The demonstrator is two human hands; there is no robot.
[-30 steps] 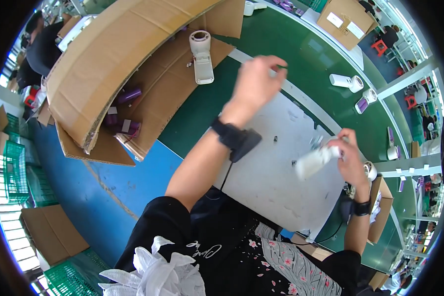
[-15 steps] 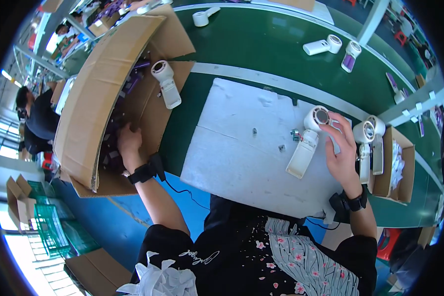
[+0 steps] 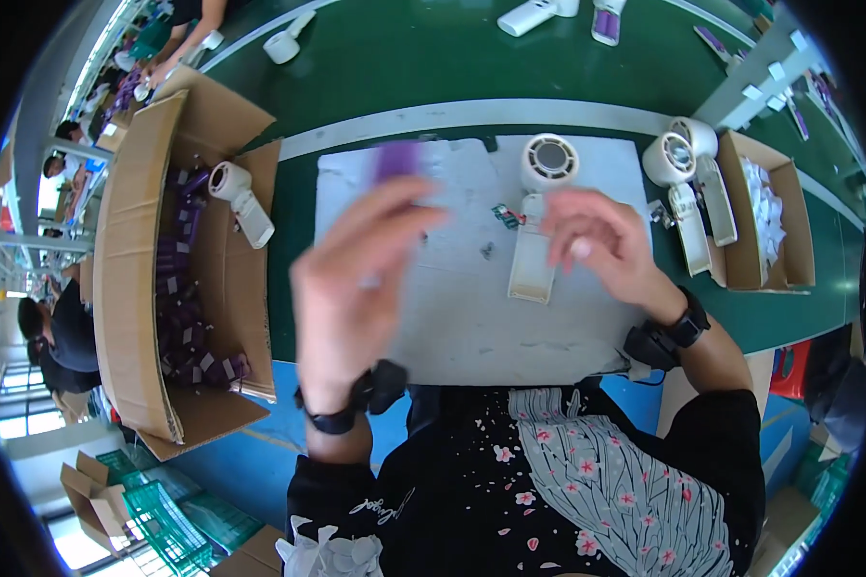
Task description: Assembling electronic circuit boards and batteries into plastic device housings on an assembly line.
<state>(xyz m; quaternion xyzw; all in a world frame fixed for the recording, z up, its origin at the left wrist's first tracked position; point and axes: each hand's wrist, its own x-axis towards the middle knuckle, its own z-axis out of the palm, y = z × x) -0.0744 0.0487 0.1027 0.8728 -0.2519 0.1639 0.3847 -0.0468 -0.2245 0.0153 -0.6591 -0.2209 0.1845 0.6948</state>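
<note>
My left hand (image 3: pixel 346 279), smeared by motion, is over the left part of a pale foam board (image 3: pixel 452 337). Its fingers are closed on a purple battery pack (image 3: pixel 396 160), also blurred. A white handheld fan (image 3: pixel 550 162) lies on the board, its handle housing (image 3: pixel 531 260) opened up toward me. From its left side sticks a small green circuit board (image 3: pixel 506 216). Beside the handle's right edge is my right hand (image 3: pixel 601 240), fingers loosely bent and apart, nothing visible in them. Whether it touches the handle, I cannot tell.
At left stands a cardboard box (image 3: pixel 130 279) of purple battery packs (image 3: pixel 183 327), a white fan (image 3: pixel 244 204) on its flap. Right of the board are two more fans (image 3: pixel 685 202) and a small carton (image 3: pixel 797 226) of white pieces. Further fans lie across the green table (image 3: pixel 404 67).
My left hand has come out of the cardboard box and moved right over the board with a purple battery pack. My right hand has shifted from the fan's head down beside its handle.
</note>
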